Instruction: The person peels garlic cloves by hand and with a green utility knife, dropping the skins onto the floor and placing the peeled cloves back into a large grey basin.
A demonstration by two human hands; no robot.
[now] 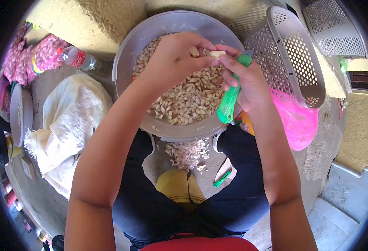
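Observation:
Above a wide grey basin (123, 46) of garlic cloves (192, 98), my two hands meet with their fingertips close together. A pale, peeled-looking garlic clove (216, 54) sits between the fingertips, pinched by my right thumb and fingers. My right hand (248, 79) is also closed round a green utility knife (230, 100), its handle pointing down and its blade end up near the index finger. In my left hand (177, 56), bent fingers hold another garlic clove (194, 52), brownish and partly covered.
Garlic skins (188, 154) lie below the basin, between my knees. Nearby on the floor is a second green cutter (222, 179). A white sack (73, 113) and a cola bottle (78, 57) stand left; a perforated grey basket (292, 54) and pink plastic bag (294, 119) are right.

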